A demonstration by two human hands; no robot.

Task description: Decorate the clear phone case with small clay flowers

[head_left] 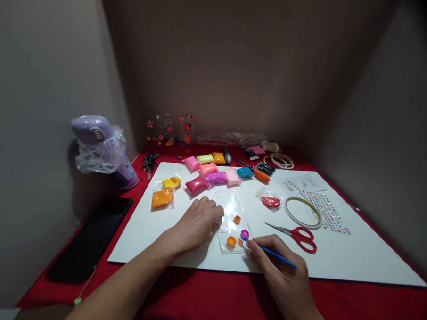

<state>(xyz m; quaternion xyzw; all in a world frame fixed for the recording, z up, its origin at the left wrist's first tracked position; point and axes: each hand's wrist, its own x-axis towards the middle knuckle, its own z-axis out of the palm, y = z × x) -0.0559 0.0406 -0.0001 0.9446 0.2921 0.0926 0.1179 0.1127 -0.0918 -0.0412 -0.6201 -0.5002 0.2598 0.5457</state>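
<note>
A clear phone case (233,204) lies flat on a white board (139,238). Its lower half carries small clay flowers: two orange ones (231,242) and a purple one (244,234), plus a small orange piece (240,242) between them. My left hand (204,221) rests at the case's left edge, fingers curled in; whether they grip anything is hidden. In my right hand (280,270) is a thin blue pen-like tool (279,257), held like a pencil. Its tip end is hidden by my fingers, close to the purple flower at the case's lower right corner.
Several coloured clay packets (216,178) lie behind the case, with an orange-handled tool (261,175). To the right are red-handled scissors (301,236), a tape roll (303,212) and gem stickers (327,211). A black phone (91,241) and purple bottle (124,171) stand left.
</note>
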